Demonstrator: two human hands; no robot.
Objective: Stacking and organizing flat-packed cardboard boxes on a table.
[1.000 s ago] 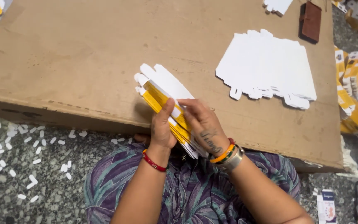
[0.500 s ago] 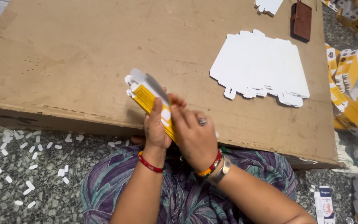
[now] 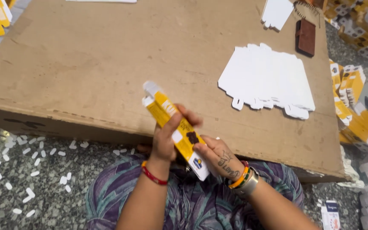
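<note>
A big brown cardboard sheet [image 3: 86, 64] serves as the bench. On its right side lies a fanned stack of flat white blanks [image 3: 269, 81], with a small brown wallet [image 3: 306, 37] beyond. Yellow cartons [image 3: 354, 110] pile up off its right edge. Above the near edge, the left hand [image 3: 167, 140] and right hand [image 3: 220, 159] both grip one long yellow-and-white carton [image 3: 176, 127], tilted, flaps open at its far end.

The left hand [image 3: 165, 142] has a thin red thread band at the wrist. The right hand [image 3: 218, 157] bears a dark tattoo on its back, and its wrist carries orange and green bangles beside a silver metal watch. Both forearms are bare. The lap wears purple cloth with a teal leaf pattern.
</note>
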